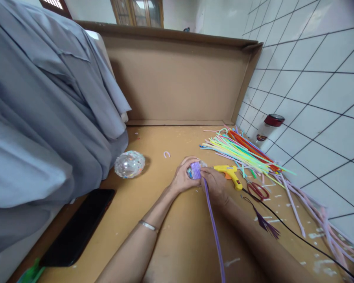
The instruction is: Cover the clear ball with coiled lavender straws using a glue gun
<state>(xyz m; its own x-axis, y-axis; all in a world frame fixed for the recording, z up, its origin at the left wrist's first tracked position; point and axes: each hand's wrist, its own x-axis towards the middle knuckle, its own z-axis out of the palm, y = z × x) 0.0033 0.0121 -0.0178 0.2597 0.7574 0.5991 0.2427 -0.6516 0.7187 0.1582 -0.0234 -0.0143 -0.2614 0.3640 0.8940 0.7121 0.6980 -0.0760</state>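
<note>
My left hand (183, 173) is wrapped round a small clear object with coloured specks, partly hidden by my fingers. Rows of purple pipe cleaner (196, 170) cover part of its surface. The fingers of my right hand (214, 181) pinch a long purple pipe cleaner (214, 228) against that object, and its loose end trails down toward me. Just right of my right hand lies a yellow glue gun (228, 171), its nozzle close to my fingers. Over to the left, a clear speckled ball (129, 164) rests on the table.
Bundled coloured pipe cleaners (244, 147) lie at the right, near red-handled scissors (258, 190), a purple tassel (265, 224) and a jar (268, 127). A black phone (79, 228) is at the left beside grey cloth (47, 118). A cardboard panel (179, 78) stands behind.
</note>
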